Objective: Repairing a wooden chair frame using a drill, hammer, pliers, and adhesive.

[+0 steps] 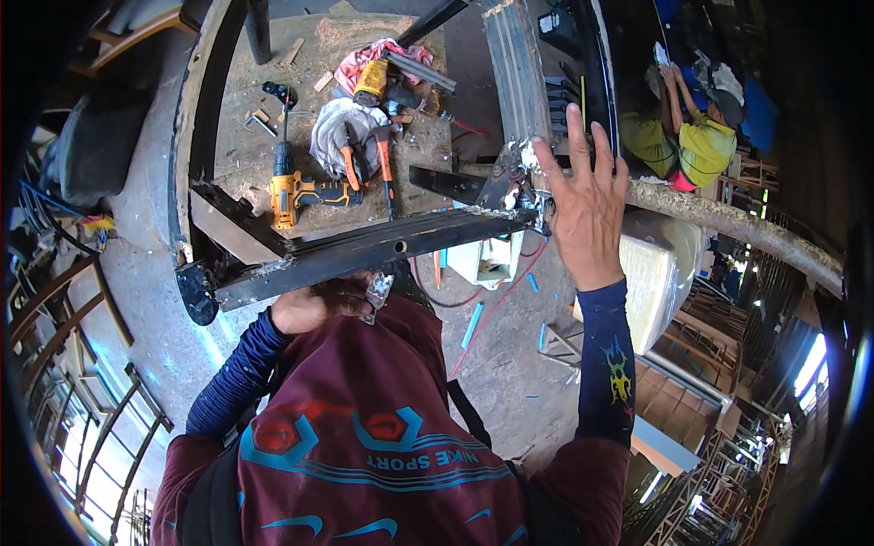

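Observation:
A dark, worn wooden frame (341, 247) stands in front of me, its near rail crossing from the left corner to the right joint. My left hand (314, 307) is just below that rail, fingers curled around a small flat piece smeared with white paste (377, 293); the exact kind is unclear. At the right joint, white filler (530, 156) sits on the wood. There my right hand (585, 214) is spread with fingers stretched out, lying over or beside the corner; whether its thumb side touches the wood is hard to tell.
On the board (309, 82) behind the rail lie a yellow cordless drill (285, 196), orange-handled tools (350, 164), a white cloth (323, 136) and wood shavings. Below the joint stands a white container (472, 266). A wrapped block (663, 264) is at right. A co-worker (708, 146) sits far right.

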The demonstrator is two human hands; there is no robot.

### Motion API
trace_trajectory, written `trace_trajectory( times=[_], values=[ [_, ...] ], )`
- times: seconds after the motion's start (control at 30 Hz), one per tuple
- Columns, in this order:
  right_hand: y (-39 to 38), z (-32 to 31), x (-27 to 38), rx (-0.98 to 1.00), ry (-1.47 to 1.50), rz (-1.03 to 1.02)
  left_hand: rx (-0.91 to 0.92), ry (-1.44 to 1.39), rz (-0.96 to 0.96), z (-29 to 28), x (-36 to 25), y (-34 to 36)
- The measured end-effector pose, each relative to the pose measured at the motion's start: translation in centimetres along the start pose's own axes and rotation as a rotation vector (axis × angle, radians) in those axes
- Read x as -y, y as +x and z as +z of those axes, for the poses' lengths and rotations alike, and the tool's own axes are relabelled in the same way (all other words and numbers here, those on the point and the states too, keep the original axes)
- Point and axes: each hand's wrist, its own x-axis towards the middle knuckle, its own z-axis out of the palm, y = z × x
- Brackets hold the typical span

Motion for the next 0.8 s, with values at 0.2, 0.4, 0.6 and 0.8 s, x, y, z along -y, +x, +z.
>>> trace_trajectory(
  times=[0.2, 0.4, 0.6, 0.8],
  values=[
    [-1.0, -0.1, -0.7, 0.186, 0.274, 0.079, -0.073, 0.072, -0.017, -0.1, -0.6, 0.0],
    [-1.8, -0.5, -0.9, 0.08, 0.619, 0.076, -0.021, 0.192, -0.043, -0.1, -0.9, 0.2],
    [-2.7, -1.6, 0.6, 0.111, 0.53, 0.013, -0.071, 0.569, -0.092, 0.6, -1.9, 0.6],
    [-2.9, -1.3, 2.0, 0.072, 0.384, 0.03, -0.067, 0.464, -0.062, 0.9, -1.9, 1.0]
  ],
)
